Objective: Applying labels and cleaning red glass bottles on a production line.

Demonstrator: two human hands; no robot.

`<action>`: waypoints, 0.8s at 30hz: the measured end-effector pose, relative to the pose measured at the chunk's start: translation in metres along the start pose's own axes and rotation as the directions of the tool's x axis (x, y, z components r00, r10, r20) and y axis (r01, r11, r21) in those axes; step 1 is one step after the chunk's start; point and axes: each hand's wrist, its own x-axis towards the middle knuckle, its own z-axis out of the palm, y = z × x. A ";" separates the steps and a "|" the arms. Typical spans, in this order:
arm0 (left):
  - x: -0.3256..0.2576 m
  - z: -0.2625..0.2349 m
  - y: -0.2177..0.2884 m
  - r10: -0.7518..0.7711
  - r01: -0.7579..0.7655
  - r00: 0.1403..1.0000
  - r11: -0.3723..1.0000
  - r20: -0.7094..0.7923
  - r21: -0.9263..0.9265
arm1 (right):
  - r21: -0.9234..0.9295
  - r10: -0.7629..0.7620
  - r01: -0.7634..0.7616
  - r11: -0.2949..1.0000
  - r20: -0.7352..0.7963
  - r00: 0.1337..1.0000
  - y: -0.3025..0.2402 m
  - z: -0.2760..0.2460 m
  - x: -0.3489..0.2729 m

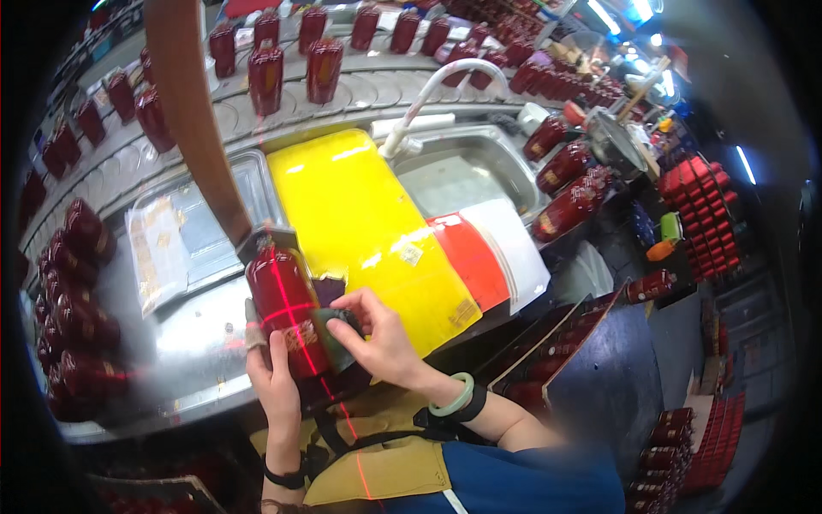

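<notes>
a red bottle (282, 308) stands at the counter's (188, 343) near edge, left hand (276, 385) gripping its base, right hand (377, 338) pinching a dark cloth (336, 330) against it. yellow sheet (368, 223) just right; more bottles (73, 317) crowd left.

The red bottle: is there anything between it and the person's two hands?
Nothing visible for the left hand: it grips the red bottle directly from below. The right hand presses a dark label or pad against the bottle's side, so that piece lies between them.

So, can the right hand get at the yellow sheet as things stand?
Probably yes: the right hand is pressing a dark label onto the red bottle, and the yellow sheet lies uncovered just beyond it.
</notes>
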 end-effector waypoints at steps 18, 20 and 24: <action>-0.010 -0.020 -0.007 0.397 -0.582 0.813 0.561 0.426 0.589 | -0.287 -0.436 0.383 0.878 -0.148 0.888 -0.063 0.001 0.035; -0.001 -0.015 -0.007 0.458 -0.598 0.801 0.624 0.385 0.502 | -0.379 -0.521 0.423 0.823 -0.207 0.828 -0.061 -0.019 0.038; 0.005 -0.009 -0.020 0.484 -0.565 0.825 0.705 0.291 0.430 | -0.373 -0.441 0.332 0.867 -0.260 0.859 -0.058 -0.028 0.030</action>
